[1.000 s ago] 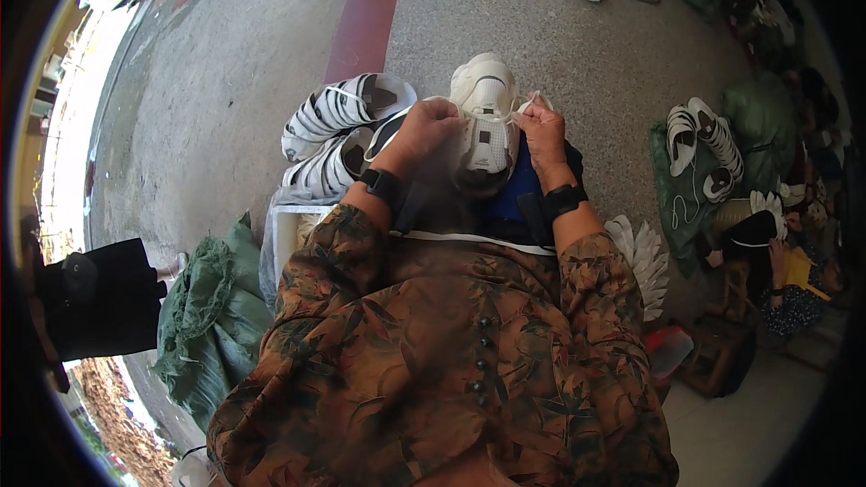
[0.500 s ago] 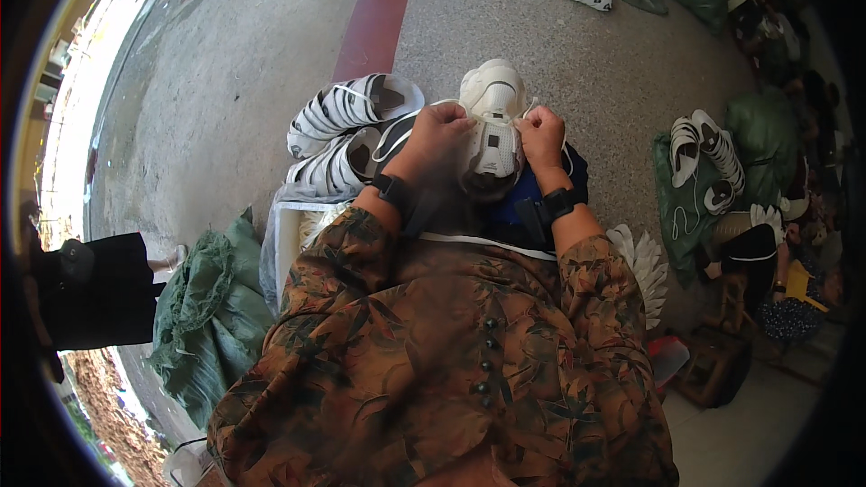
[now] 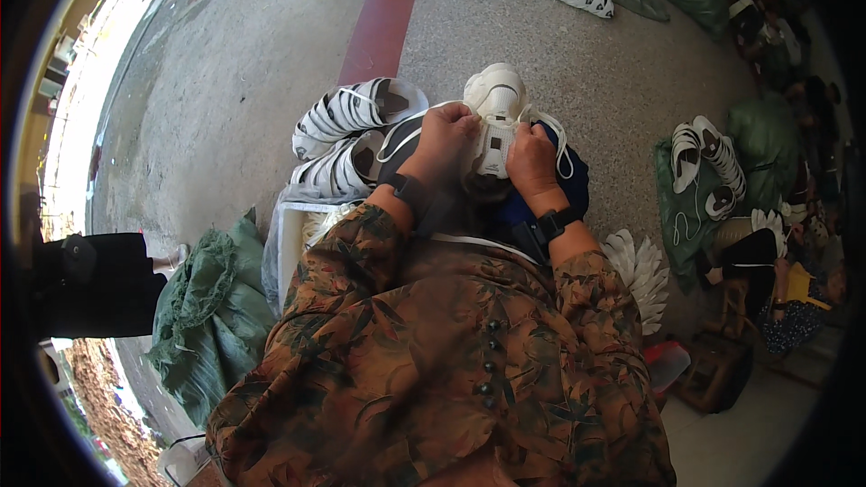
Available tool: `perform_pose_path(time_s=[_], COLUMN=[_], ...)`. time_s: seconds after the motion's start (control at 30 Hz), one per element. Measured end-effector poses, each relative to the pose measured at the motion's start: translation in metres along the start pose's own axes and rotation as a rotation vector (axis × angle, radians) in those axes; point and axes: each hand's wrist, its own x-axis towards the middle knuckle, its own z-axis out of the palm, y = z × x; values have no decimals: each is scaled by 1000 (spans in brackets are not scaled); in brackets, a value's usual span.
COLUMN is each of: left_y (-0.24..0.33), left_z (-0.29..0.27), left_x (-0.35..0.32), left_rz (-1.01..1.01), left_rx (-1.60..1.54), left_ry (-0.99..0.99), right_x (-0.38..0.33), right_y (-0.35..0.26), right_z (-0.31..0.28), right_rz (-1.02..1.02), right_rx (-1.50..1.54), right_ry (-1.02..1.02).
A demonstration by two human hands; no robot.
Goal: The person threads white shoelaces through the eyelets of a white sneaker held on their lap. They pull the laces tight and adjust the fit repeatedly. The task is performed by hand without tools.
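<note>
A white sneaker (image 3: 495, 95) rests on my lap with its toe pointing away from me. My left hand (image 3: 448, 135) is closed in a pinch at the left eyelet edge; a white shoelace (image 3: 397, 146) trails from there over my dark-clad left leg. On the opposite side, my right hand (image 3: 534, 160) is closed, thumb and fingers gripping the sneaker's right edge beside the tongue (image 3: 495, 146). Another length of lace (image 3: 561, 137) loops out past that hand. The exact fingertip hold on either side is partly hidden.
Several white laced sneakers (image 3: 338, 117) lie left of my leg, by a plastic-lined white box (image 3: 287, 248). A green sack (image 3: 212, 307) sits farther left. White lace bundles (image 3: 636, 275) are at my right; more sneakers (image 3: 713, 162) lie on green sacking, near another person (image 3: 798, 298).
My right hand has come down and inward from the lace to the sneaker's edge, and the lace now loops outside it. My left hand stays at the left eyelets.
</note>
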Motion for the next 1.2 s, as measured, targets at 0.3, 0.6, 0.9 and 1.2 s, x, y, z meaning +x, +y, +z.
perform_pose_path(time_s=[0.3, 0.6, 0.9, 1.2], left_y=[-18, -32, 3, -32], left_z=[-2, 7, 18, -9], left_x=[3, 14, -11, 15], left_rz=[253, 440, 566, 463], left_rx=[528, 910, 1340, 856], left_ry=[32, 148, -67, -17], right_x=[-3, 6, 16, 16], right_y=[8, -17, -21, -21], right_z=[7, -1, 6, 17], right_rz=[-34, -169, -136, -215], right_rx=[135, 146, 180, -61], right_ry=[162, 90, 38, -74])
